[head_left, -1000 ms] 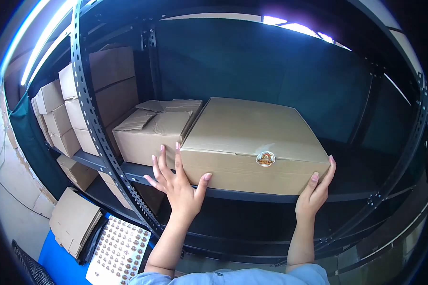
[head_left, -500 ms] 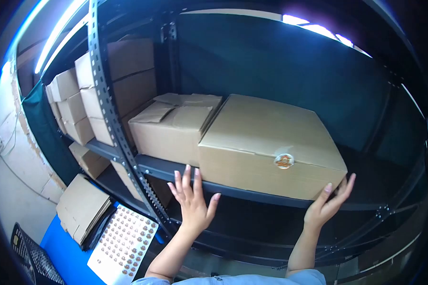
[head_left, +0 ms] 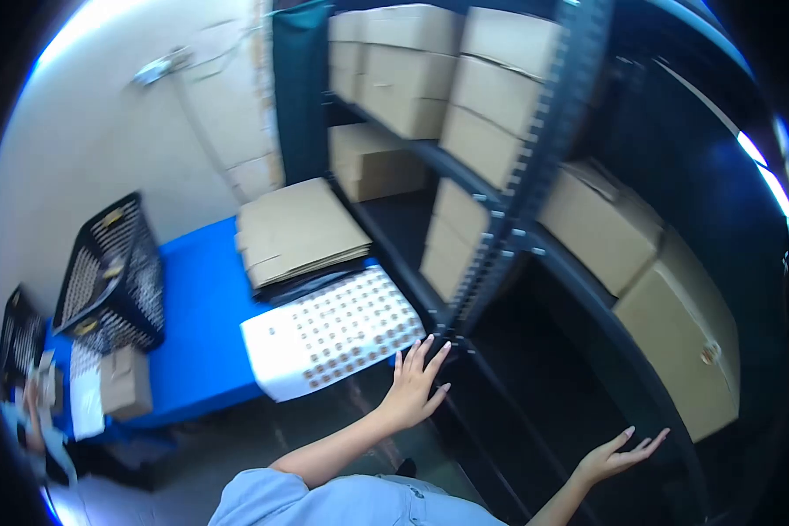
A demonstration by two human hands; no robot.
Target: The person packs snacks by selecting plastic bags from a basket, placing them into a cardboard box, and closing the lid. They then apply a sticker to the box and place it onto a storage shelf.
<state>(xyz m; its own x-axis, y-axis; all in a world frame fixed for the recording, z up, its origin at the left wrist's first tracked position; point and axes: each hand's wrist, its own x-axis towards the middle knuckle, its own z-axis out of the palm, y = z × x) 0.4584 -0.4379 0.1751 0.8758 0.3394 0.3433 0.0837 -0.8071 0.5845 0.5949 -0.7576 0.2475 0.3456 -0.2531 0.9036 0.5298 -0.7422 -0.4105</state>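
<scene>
My left hand [head_left: 418, 387] hangs with fingers spread and nothing in it, overlapping the near corner of the sticker sheet [head_left: 342, 333] and the foot of the shelf post. Off to the right, my right hand [head_left: 621, 457] is open, palm turned up and empty, below the large cardboard box [head_left: 684, 342]. That box bears a round sticker and sits on the shelf beside a smaller cardboard box [head_left: 600, 228]. On the blue table [head_left: 197, 280], a stack of flattened cardboard [head_left: 302, 228] lies behind the sticker sheet.
Stacked cartons [head_left: 412, 70] fill the shelf behind the perforated metal post [head_left: 535, 149]. A black plastic basket [head_left: 114, 272] and a small carton [head_left: 124, 383] are on the table's left part. Another person's arm [head_left: 35, 421] shows at the far left.
My view has swung left toward the blue table. My right hand has come away from the large box, which remains on the shelf; my left hand has left the shelf edge.
</scene>
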